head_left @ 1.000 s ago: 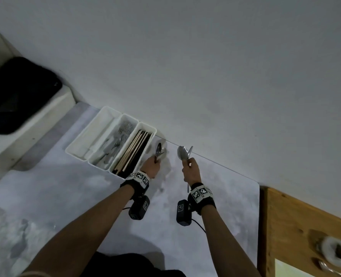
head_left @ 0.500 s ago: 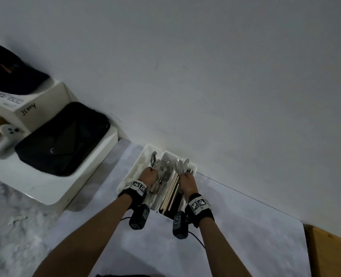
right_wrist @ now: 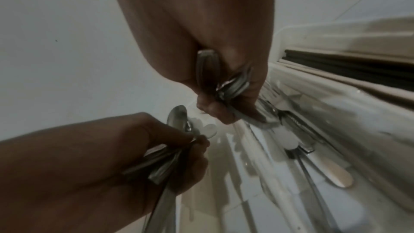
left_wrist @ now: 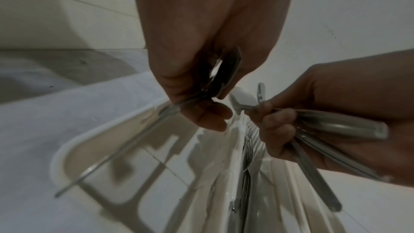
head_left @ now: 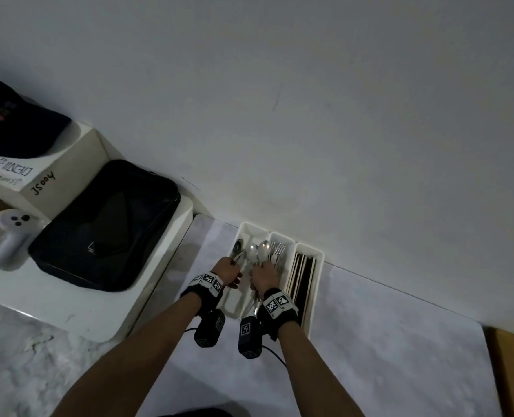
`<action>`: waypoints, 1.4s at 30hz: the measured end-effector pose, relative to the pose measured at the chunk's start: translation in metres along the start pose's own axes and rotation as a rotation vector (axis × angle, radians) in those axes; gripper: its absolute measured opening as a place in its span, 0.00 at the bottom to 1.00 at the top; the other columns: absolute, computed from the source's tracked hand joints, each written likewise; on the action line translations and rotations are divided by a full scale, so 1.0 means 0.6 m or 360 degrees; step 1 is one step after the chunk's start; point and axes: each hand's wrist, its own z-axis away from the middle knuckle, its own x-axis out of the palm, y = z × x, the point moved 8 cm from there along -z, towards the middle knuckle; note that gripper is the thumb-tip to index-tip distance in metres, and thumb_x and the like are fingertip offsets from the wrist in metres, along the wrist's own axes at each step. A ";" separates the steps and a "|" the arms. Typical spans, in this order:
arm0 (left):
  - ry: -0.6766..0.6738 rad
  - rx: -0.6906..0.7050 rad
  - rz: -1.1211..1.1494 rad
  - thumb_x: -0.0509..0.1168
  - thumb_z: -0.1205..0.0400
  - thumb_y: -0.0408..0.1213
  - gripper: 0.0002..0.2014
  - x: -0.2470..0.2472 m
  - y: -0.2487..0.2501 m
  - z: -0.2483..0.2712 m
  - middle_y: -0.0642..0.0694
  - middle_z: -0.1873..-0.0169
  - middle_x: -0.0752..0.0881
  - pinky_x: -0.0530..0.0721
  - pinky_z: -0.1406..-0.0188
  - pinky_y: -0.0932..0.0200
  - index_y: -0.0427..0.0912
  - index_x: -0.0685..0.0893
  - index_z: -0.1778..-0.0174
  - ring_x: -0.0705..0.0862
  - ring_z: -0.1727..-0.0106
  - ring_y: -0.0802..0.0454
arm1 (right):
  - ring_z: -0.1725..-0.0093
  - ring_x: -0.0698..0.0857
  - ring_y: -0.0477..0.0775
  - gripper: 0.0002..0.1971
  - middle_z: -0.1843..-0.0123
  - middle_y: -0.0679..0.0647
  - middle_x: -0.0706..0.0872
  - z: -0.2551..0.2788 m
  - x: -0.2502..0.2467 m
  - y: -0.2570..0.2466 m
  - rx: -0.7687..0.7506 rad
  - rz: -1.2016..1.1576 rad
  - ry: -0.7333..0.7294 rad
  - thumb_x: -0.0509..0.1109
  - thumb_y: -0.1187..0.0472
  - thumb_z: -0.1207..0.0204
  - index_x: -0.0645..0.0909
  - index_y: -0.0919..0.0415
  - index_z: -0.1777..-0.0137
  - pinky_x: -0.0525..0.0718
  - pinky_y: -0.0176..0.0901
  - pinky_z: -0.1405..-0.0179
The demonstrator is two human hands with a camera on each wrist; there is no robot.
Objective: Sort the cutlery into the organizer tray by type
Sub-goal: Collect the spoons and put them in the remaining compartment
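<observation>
We hold 2 bunches of spoons by their handles over the organizer tray (head_left: 308, 311) on the tabletop (head_left: 370, 341): left hand (head_left: 226, 269) grip curled round spoons (head_left: 237, 251) above the leftmost compartment, right hand (head_left: 264, 276) clutching more spoons (head_left: 258, 252) near the forks (head_left: 277, 251), likely to keep types separate.

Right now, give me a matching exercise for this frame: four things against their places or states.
Things:
1. left hand
2. right hand
3. forks
4. chopsticks

Places or states:
A. lying in the tray's middle compartment
B. gripping a bundle of spoons
C. lying in the right compartment
D. holding cutlery over the left compartment

Pairs: 1-D, 2-B, 3-A, 4-C
</observation>
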 end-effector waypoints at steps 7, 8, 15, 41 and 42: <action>-0.0034 0.0195 -0.0227 0.58 0.19 0.30 0.15 0.001 0.031 -0.010 0.32 0.42 0.84 0.77 0.45 0.57 0.31 0.81 0.39 0.82 0.44 0.42 | 0.50 0.84 0.62 0.18 0.50 0.66 0.85 -0.011 0.015 0.000 0.0030 0.0070 -0.0069 0.53 0.73 0.23 0.82 0.77 0.42 0.80 0.44 0.57; -0.0041 0.0214 -0.0231 0.58 0.19 0.31 0.17 0.001 0.030 -0.012 0.33 0.39 0.83 0.77 0.42 0.57 0.32 0.79 0.35 0.81 0.40 0.41 | 0.53 0.82 0.59 0.18 0.53 0.64 0.85 -0.009 0.016 0.000 0.0028 0.0064 -0.0082 0.53 0.72 0.24 0.82 0.76 0.44 0.80 0.44 0.56; -0.0043 0.0362 -0.0517 0.55 0.22 0.23 0.14 -0.010 0.038 0.000 0.27 0.46 0.85 0.80 0.49 0.54 0.27 0.82 0.44 0.84 0.45 0.35 | 0.57 0.82 0.62 0.17 0.56 0.66 0.82 -0.002 0.022 0.005 -0.0086 0.0173 -0.0207 0.53 0.77 0.25 0.83 0.73 0.47 0.80 0.55 0.56; 0.0193 0.0220 -0.1121 0.78 0.33 0.53 0.67 0.033 -0.076 0.049 0.36 0.16 0.37 0.58 0.18 0.38 0.38 0.29 0.19 0.48 0.15 0.33 | 0.15 0.33 0.62 0.56 0.13 0.55 0.35 0.046 -0.149 0.168 -0.0104 0.0963 0.0083 0.70 0.39 0.27 0.34 0.59 0.16 0.46 0.60 0.14; 0.0201 0.0224 -0.1118 0.78 0.33 0.53 0.67 0.031 -0.076 0.047 0.37 0.16 0.36 0.58 0.18 0.38 0.39 0.30 0.19 0.47 0.15 0.33 | 0.14 0.36 0.61 0.54 0.13 0.53 0.37 0.049 -0.155 0.173 -0.0134 0.0903 0.0079 0.70 0.41 0.27 0.34 0.57 0.15 0.50 0.59 0.15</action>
